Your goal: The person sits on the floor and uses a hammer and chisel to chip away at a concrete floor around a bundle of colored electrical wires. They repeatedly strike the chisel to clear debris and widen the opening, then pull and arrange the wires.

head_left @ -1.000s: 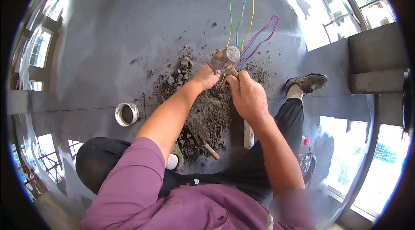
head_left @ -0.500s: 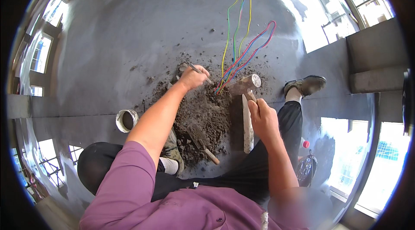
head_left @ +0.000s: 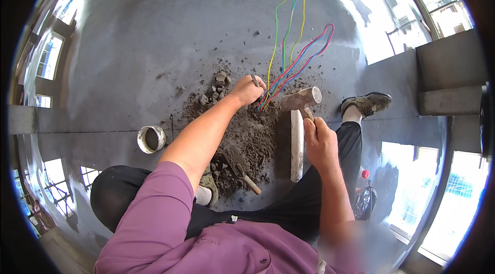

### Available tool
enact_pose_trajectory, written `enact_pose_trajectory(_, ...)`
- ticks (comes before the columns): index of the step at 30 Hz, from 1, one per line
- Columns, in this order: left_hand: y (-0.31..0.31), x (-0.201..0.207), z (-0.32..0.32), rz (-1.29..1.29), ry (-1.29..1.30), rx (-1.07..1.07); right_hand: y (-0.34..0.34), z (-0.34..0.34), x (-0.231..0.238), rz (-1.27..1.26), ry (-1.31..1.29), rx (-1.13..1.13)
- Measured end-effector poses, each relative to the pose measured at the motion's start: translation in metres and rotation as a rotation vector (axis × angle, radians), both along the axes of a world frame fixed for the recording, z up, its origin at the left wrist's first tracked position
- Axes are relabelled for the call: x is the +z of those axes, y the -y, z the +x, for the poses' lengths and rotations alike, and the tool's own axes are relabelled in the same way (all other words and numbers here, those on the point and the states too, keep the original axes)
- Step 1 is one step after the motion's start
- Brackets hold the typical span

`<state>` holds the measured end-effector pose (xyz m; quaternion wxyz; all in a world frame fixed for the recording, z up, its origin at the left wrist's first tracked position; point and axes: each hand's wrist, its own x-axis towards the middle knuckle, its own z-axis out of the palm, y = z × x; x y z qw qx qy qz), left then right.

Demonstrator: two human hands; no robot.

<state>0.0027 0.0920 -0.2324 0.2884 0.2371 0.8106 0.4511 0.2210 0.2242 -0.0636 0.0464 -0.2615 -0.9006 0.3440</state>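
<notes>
My left hand is closed round a metal chisel, now more upright, beside the spot where coloured wires come out of the rubble. Its lower end is hidden by my fingers. My right hand grips the wooden handle of a club hammer, whose heavy head is just right of the wires, apart from the chisel. Below both hands spreads a heap of broken mortar and dirt. A trowel with a wooden handle lies in its near part, blade dusted over.
A long pale, dirt-stained bar lies right of the heap. A small white bucket stands at the left. Larger chunks sit at the heap's far side. My shoe is at the right, near a dark plastic bag and a red cap.
My left hand has moved right, closer to the wires, and the chisel has tipped more upright. My right hand and the hammer have shifted slightly right.
</notes>
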Motion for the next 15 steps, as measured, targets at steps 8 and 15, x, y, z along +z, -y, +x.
enact_pose_trajectory(8, -0.013, 0.014, 0.008, -0.03, -0.062, -0.068, 0.01, -0.022, 0.033, -0.017, -0.115, 0.058)
enact_pose_trajectory(15, -0.02, -0.011, 0.004, 0.13, -0.225, -0.111, 0.029, -0.061, 0.037, 0.192, -0.283, 0.203)
